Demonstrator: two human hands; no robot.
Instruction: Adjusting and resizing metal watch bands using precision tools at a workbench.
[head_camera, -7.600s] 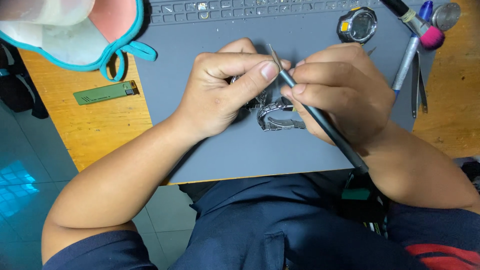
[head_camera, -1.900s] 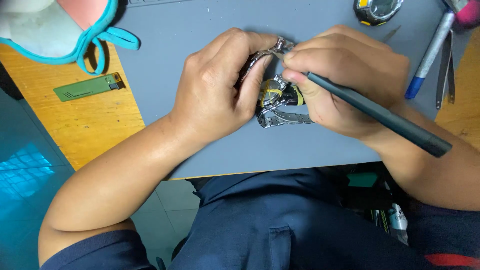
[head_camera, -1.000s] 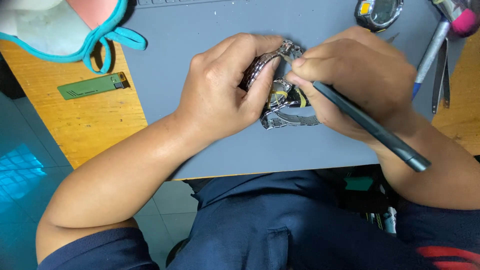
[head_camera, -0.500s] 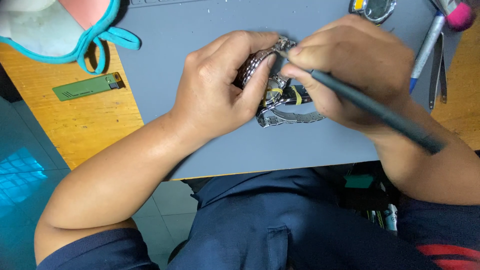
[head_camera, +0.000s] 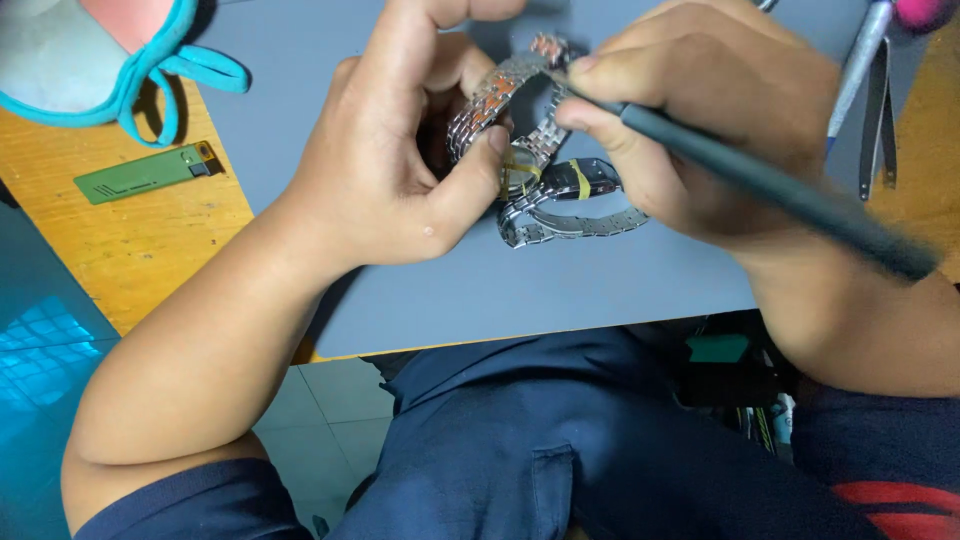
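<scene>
My left hand (head_camera: 400, 160) grips a silver metal watch (head_camera: 530, 170) by its link band, thumb pressed near a yellow tag on it. The band loops up between both hands and the lower part lies on the grey mat (head_camera: 560, 290). My right hand (head_camera: 700, 130) holds a long dark grey tool (head_camera: 780, 195) like a pen, its tip touching the band near the top links. The watch face is mostly hidden by my fingers.
A teal-edged pink and white cloth item (head_camera: 110, 50) lies at the top left on the orange wooden table (head_camera: 140, 250). A small green flat board (head_camera: 150, 172) sits beside it. Tweezers (head_camera: 878, 120) and a pen-like tool (head_camera: 855, 70) lie at the top right.
The view has drawn closer to the hands. The watch band has been lifted and turned upward, and the tool tip has shifted from the case area to the upper band links.
</scene>
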